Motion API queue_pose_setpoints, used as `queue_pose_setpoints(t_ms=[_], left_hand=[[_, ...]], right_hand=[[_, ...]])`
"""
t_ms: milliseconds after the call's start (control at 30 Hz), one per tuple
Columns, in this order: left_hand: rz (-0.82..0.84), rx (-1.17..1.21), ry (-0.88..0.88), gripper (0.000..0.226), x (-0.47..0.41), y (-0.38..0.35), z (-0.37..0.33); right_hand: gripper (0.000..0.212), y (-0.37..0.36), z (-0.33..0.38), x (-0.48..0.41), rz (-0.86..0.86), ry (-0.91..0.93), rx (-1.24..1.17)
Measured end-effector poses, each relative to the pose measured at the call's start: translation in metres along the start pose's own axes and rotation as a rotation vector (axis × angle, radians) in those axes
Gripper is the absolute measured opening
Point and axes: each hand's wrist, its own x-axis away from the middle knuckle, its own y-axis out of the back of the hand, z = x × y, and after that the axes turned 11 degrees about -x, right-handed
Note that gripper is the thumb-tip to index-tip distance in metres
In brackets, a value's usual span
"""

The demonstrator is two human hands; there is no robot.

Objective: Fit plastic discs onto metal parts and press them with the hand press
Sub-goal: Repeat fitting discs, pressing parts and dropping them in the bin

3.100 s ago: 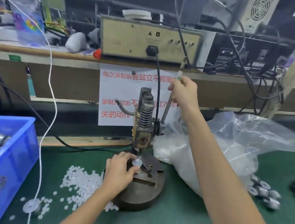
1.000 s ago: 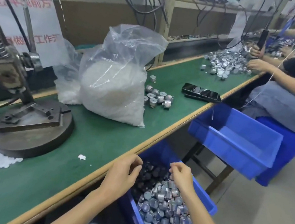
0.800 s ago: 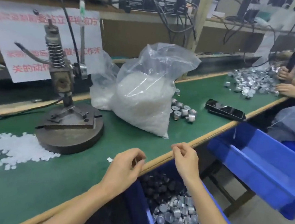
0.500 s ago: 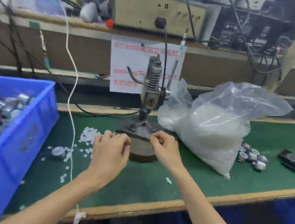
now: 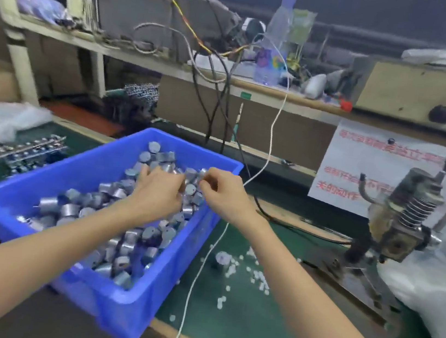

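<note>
A blue bin [image 5: 122, 306] on the left of the bench holds several silver cylindrical metal parts [image 5: 67, 208]. My left hand [image 5: 159, 188] is down in the pile at the bin's far right, fingers curled among the parts with the tips hidden. Beside it, my right hand [image 5: 224, 192] hovers over the bin's right rim and pinches a metal part [image 5: 202, 176] at its fingertips. The hand press [image 5: 400, 222] stands to the right on its round base [image 5: 355, 296], untouched. Loose white plastic discs [image 5: 255, 276] lie on the green mat between the bin and the press.
One metal part [image 5: 222, 257] sits among the loose discs. A clear bag of white discs [image 5: 434, 284] lies right of the press. A white cable [image 5: 202, 266] hangs across the mat by the bin. Circuit strips [image 5: 32, 148] lie behind the bin, left.
My view has swung left from the press to the blue bin. Both hands have moved from in front of the press base into the bin of metal parts.
</note>
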Motion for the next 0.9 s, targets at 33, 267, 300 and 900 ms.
queue_pose_setpoints(t_ms=[33, 267, 300, 900], left_hand=[[0.068, -0.036, 0.015, 0.009, -0.001, -0.008, 0.013], [0.660, 0.001, -0.183, 0.038, -0.004, -0.053, 0.051], [0.692, 0.015, -0.210, 0.038, -0.005, -0.058, 0.050], [-0.068, 0.617, 0.035, 0.034, -0.005, 0.004, 0.008]], right_hand=[[0.014, -0.011, 0.005, -0.007, 0.053, 0.032, 0.002], [0.020, -0.075, 0.008, -0.045, 0.622, -0.105, 0.227], [0.018, -0.080, 0.005, -0.048, 0.673, -0.126, 0.298], [0.007, -0.046, 0.000, -0.037, 0.029, -0.201, -0.303]])
